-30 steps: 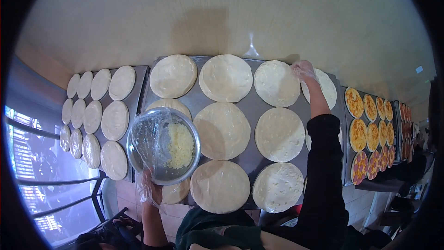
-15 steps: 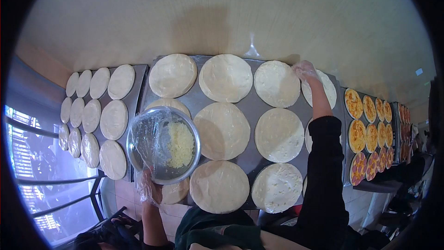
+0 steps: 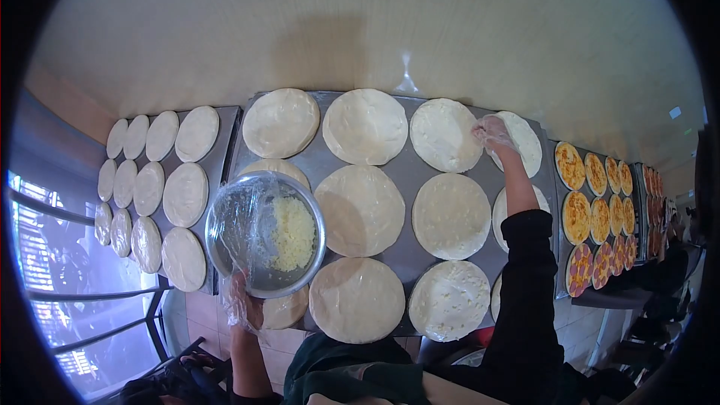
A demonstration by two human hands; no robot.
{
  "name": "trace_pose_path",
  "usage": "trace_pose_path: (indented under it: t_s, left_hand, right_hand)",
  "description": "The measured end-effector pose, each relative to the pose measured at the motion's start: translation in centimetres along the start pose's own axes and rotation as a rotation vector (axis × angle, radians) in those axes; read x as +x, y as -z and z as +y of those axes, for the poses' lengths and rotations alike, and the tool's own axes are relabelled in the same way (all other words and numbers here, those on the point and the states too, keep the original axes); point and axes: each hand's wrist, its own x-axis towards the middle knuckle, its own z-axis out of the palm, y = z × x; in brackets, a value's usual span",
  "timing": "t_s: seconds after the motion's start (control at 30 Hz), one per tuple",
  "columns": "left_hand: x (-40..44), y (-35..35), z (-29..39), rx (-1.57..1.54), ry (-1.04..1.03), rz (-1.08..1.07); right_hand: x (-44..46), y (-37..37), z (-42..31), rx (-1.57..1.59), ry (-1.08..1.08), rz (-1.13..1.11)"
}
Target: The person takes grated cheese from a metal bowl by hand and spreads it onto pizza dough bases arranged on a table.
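My left hand (image 3: 244, 304), in a clear plastic glove, grips the near rim of a round metal bowl (image 3: 318, 214). Grated cheese (image 3: 292, 234) lies in the bowl's right part, and clear plastic hangs over its left part. At the far right of the middle table, my right hand (image 3: 493, 132), also gloved, is closed with its fingers bunched over the gap between a pizza base (image 3: 444, 135) and the base beside it (image 3: 525, 139). What its fingers hold, if anything, is hidden. White bits dot the nearest right base (image 3: 450, 300).
Several plain bases (image 3: 358, 210) stand in rows on the metal table (image 3: 405, 259). More bases (image 3: 184, 193) fill a table on the left. Topped pizzas (image 3: 577, 217) stand on the right. A wall (image 3: 465, 22) rises behind.
My right hand has come slightly toward me, down from the far edge of the bases. The left hand and bowl have stayed in place.
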Motion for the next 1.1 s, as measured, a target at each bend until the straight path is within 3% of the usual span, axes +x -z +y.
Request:
trace_pose_path:
  t_s: [0.07,0.17,0.3,0.4,0.47,0.57,0.7,0.9,1.0,1.07,1.1]
  left_hand:
    - [0.0,0.3,0.0,-0.021,-0.01,-0.008]
    - [0.5,1.5,-0.3,-0.062,0.029,-0.035]
    - [0.2,1.3,0.0,-0.043,0.037,-0.024]
    - [0.0,1.4,0.2,-0.042,0.027,-0.01]
    - [-0.1,1.5,0.2,-0.029,0.028,-0.033]
    - [-0.1,1.2,0.3,-0.03,0.033,-0.002]
    - [-0.3,1.3,0.4,-0.065,0.046,0.037]
    - [-0.2,1.3,0.3,-0.108,0.046,0.052]
    - [0.0,1.9,0.0,-0.111,0.05,0.002]
    - [0.1,2.3,-0.4,-0.121,0.053,-0.029]
    - [0.0,2.3,-0.7,-0.01,-0.04,-0.033]
  right_hand:
    - [-0.4,-0.7,-0.5,0.166,0.111,0.015]
    - [-0.3,-1.1,-2.0,0.13,0.154,-0.027]
    - [-1.6,0.8,-5.1,0.094,0.085,-0.143]
    - [-1.3,-0.1,-5.2,0.024,0.127,-0.02]
    - [0.1,-1.6,-4.2,0.158,0.199,0.003]
    - [1.1,-1.4,-4.8,0.271,0.067,-0.15]
    - [1.2,-0.4,-5.6,0.105,0.116,-0.137]
    - [5.3,-2.8,-4.5,0.302,0.084,-0.075]
    - [5.2,-2.3,-6.0,0.126,0.103,-0.214]
    - [5.2,-3.1,-5.9,0.081,0.301,0.13]
    - [5.3,-3.4,-5.9,0.082,0.302,0.13]
